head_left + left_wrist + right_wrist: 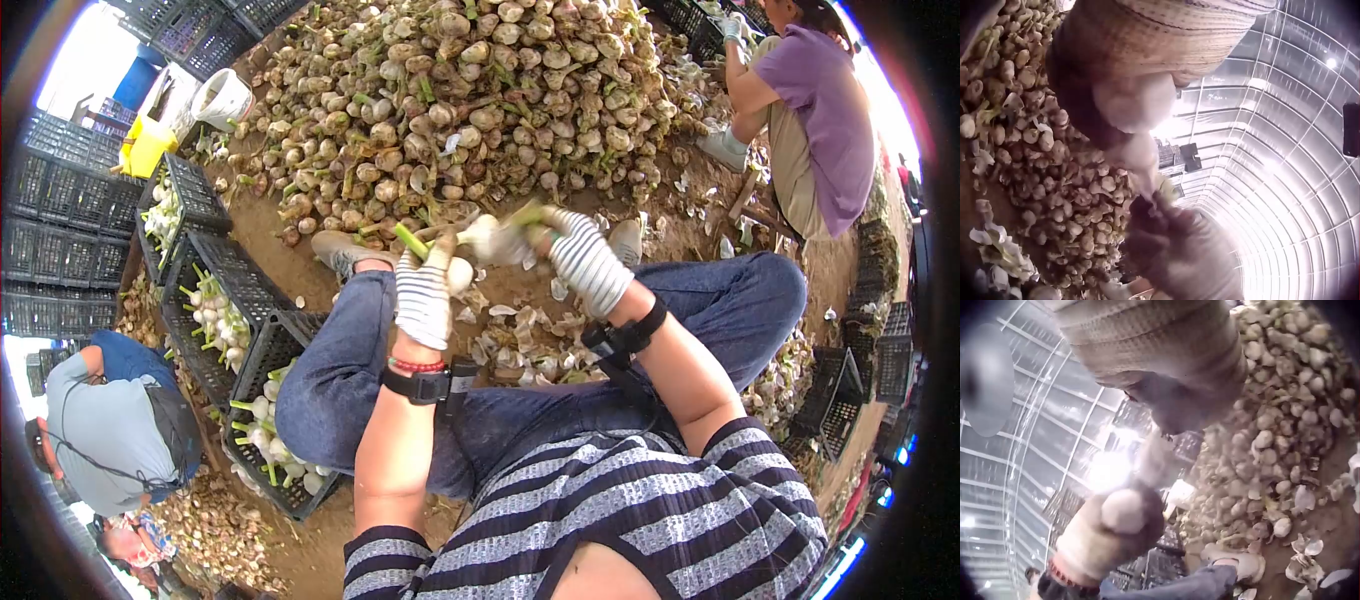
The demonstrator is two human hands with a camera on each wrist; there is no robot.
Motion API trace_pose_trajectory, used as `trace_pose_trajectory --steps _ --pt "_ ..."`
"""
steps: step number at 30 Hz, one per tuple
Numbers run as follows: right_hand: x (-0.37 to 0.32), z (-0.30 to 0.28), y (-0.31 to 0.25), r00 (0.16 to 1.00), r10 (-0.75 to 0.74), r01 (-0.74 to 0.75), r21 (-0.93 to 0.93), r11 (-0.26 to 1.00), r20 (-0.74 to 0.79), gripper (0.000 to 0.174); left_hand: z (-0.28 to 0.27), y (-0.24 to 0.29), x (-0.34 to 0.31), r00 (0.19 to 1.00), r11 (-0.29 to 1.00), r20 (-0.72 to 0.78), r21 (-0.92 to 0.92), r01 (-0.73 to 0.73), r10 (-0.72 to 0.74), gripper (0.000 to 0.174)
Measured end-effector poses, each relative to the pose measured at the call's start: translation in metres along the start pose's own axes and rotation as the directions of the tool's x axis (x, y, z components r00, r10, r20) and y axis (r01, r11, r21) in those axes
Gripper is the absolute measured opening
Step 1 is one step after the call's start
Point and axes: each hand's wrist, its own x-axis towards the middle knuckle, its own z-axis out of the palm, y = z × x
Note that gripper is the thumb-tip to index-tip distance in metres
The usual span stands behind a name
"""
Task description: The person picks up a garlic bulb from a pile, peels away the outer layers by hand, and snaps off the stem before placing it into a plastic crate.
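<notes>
My left hand (425,295), in a striped white glove, grips garlic with a green stem (408,238) sticking out past the thumb. One clean white garlic bulb (460,275) is tucked against its fingers. A second garlic bulb (484,236), blurred, lies between the two hands. My right hand (590,262), gloved alike, pinches the garlic's outer skin (516,240) beside that bulb. In the left wrist view, the right hand's fingers (1163,215) meet the bulb's tapered end. The right wrist view has the left hand (1100,540) below, holding the white bulb (1124,511).
A large heap of unpeeled garlic (470,110) rises ahead. Loose peelings (530,340) cover the ground between the legs. Black crates (215,325) of cleaned garlic stand at left, near a white bucket (222,100). One person (815,120) squats at right, another (120,420) at left.
</notes>
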Motion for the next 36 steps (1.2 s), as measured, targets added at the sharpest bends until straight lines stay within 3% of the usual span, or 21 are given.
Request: trace_pose_trajectory --steps 1,2,3,4,5,6,7,10,11,13,19,21,23,27,28,29,31,32,33,35,36 --pt "0.006 -0.011 0.004 0.973 0.228 -0.217 0.204 0.955 -0.032 0.023 -0.004 0.004 0.001 1.0 1.0 0.013 -0.001 -0.002 0.002 0.019" --pt "0.019 -0.025 0.03 0.986 0.159 -0.146 0.227 0.963 -0.041 0.026 -0.002 0.014 -0.005 0.999 1.0 0.024 0.005 -0.024 0.024 0.019" --pt "0.035 -0.037 0.061 0.993 0.119 -0.119 0.075 0.99 0.006 0.029 0.002 0.024 -0.012 0.998 0.999 0.034 0.012 -0.046 0.046 0.02" --pt "0.037 -0.04 0.072 0.996 0.088 -0.075 -0.34 0.937 0.024 0.03 0.003 0.026 -0.015 0.998 0.999 0.035 0.015 -0.047 0.047 0.02" --pt "0.04 -0.041 0.076 0.997 0.064 -0.012 -0.694 0.719 0.05 0.032 0.005 0.028 -0.015 0.993 0.993 0.084 0.078 -0.088 0.081 0.02" --pt "0.032 -0.037 0.079 0.984 -0.175 0.126 -0.835 0.535 0.037 0.034 0.006 0.028 -0.014 0.985 0.982 0.132 0.137 -0.127 0.109 0.02" --pt "0.028 -0.033 0.065 0.985 -0.167 0.122 -0.835 0.537 0.036 0.034 0.007 0.023 -0.013 0.986 0.983 0.131 0.138 -0.119 0.101 0.02" --pt "0.014 -0.014 -0.001 0.935 -0.333 0.344 -0.529 0.775 0.12 0.03 0.013 0.006 -0.012 0.955 0.905 0.165 0.313 -0.287 0.245 0.017" --pt "0.007 -0.007 -0.025 0.926 -0.358 0.371 -0.46 0.807 0.118 0.026 0.019 0.015 -0.019 0.948 0.831 0.174 0.456 -0.319 0.268 0.016" --pt "0.001 0.005 -0.043 0.925 -0.369 0.34 -0.627 0.701 0.09 0.022 0.018 0.005 -0.015 0.802 0.602 0.284 0.541 -0.587 0.526 0.016" --pt "0.003 0.003 -0.031 0.958 -0.281 0.282 -0.362 0.888 0.058 0.024 0.01 0.002 -0.017 0.799 0.571 0.329 0.567 -0.593 0.503 0.016" --pt "-0.004 0.006 -0.036 0.956 -0.292 0.278 -0.427 0.861 0.033 0.021 0.011 0.001 -0.016 0.776 0.551 0.361 0.552 -0.625 0.518 0.016" --pt "-0.001 0.005 -0.032 0.95 -0.311 0.251 -0.539 0.804 -0.023 0.02 0.01 -0.001 -0.013 0.706 0.443 0.438 0.562 -0.698 0.557 0.022" --pt "0.028 -0.019 0.005 0.989 -0.11 0.141 -0.373 0.917 0.102 0.022 0.004 0.004 -0.012 0.75 0.58 0.43 0.476 -0.662 0.503 0.016" --pt "0.036 -0.025 0.016 0.964 -0.216 0.26 -0.723 0.64 0.156 0.032 0.006 0.008 -0.017 0.831 0.722 0.381 0.424 -0.547 0.406 0.015" --pt "0.037 -0.033 0.029 0.963 -0.221 0.264 -0.725 0.636 0.157 0.032 0.005 0.008 -0.016 0.828 0.721 0.38 0.42 -0.551 0.411 0.015" --pt "0.025 -0.032 0.016 0.9 -0.404 0.407 -0.652 0.64 0.166 0.044 0.0 0.007 -0.014 0.897 0.881 0.351 0.288 -0.376 0.268 0.016" --pt "0.013 -0.03 -0.002 0.955 -0.172 0.257 -0.388 0.885 0.241 0.054 -0.002 0.009 -0.011 0.913 0.915 0.356 0.264 -0.304 0.201 0.023" --pt "0.001 -0.025 -0.025 0.955 -0.171 0.256 -0.388 0.885 0.242 0.054 0.002 0.012 -0.011 0.913 0.916 0.355 0.264 -0.303 0.2 0.023" --pt "-0.015 -0.016 -0.053 0.915 -0.2 0.256 -0.121 0.959 0.35 0.053 0.011 0.016 -0.014 0.928 0.954 0.304 0.137 -0.266 0.215 0.034" --pt "-0.012 -0.013 -0.059 0.942 -0.062 0.083 -0.048 0.995 0.329 0.054 0.01 0.017 -0.014 0.901 0.964 0.367 0.032 -0.263 0.233 0.047"
